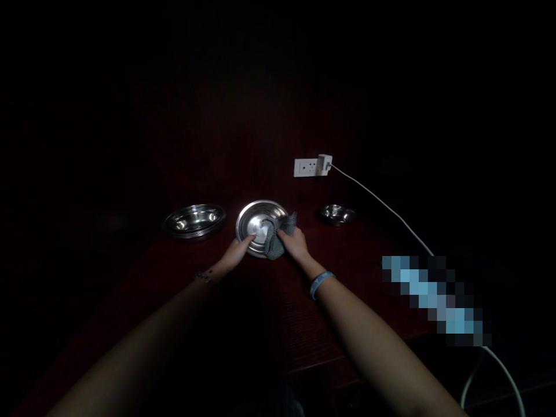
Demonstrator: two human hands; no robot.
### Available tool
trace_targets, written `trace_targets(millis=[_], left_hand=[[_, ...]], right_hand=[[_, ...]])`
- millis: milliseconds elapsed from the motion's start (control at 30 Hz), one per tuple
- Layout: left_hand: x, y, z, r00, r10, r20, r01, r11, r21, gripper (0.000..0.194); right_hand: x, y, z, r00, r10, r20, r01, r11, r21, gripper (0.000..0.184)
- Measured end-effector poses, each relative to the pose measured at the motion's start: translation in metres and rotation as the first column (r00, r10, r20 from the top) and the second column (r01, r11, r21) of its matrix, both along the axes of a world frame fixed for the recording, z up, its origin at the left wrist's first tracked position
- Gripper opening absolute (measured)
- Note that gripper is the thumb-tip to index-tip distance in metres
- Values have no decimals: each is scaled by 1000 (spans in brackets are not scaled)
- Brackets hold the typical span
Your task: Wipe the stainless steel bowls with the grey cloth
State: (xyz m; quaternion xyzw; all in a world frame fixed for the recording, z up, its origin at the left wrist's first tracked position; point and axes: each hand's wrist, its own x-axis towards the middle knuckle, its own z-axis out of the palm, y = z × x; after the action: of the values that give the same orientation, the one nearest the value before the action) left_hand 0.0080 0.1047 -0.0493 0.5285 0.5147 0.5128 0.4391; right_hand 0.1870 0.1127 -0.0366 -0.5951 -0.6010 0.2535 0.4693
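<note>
A shiny metal bowl is tilted up over the dark red table, its inside facing me. At its lower left rim my left hand grips it, thumb inside and fingers hidden behind. My right hand is closed on a grey cloth, which lies against the right part of the bowl's inside and rim. Whether the right fingers also hold the rim under the cloth cannot be seen.
Several stacked metal bowls stand to the left on the table. A smaller metal bowl is on the right. Behind, a charger sits in a wall socket; its white cable runs down the right side past a pixelated patch.
</note>
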Motion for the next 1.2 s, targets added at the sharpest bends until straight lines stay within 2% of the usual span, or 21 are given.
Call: trace_targets(millis=[367, 567, 800, 1200], left_hand=[[-2, 5, -7, 1000, -28, -3, 28, 998, 58, 37], [-1, 2, -3, 999, -47, -9, 47, 998, 30, 37], [-1, 0, -1, 998, -57, -26, 59, 997, 57, 32], [0, -4, 2, 997, -67, -37, 69, 997, 43, 37]], right_hand=[[0, -2, 2, 1000, -8, -23, 7, 1000, -14, 17], [1, -1, 3, 999, -11, -33, 10, 1000, -30, 15], [1, 0, 1, 999, -14, -44, 13, 999, -30, 15], [1, 0, 1, 1000, 0, -31, 0, 1000, -25, 16]])
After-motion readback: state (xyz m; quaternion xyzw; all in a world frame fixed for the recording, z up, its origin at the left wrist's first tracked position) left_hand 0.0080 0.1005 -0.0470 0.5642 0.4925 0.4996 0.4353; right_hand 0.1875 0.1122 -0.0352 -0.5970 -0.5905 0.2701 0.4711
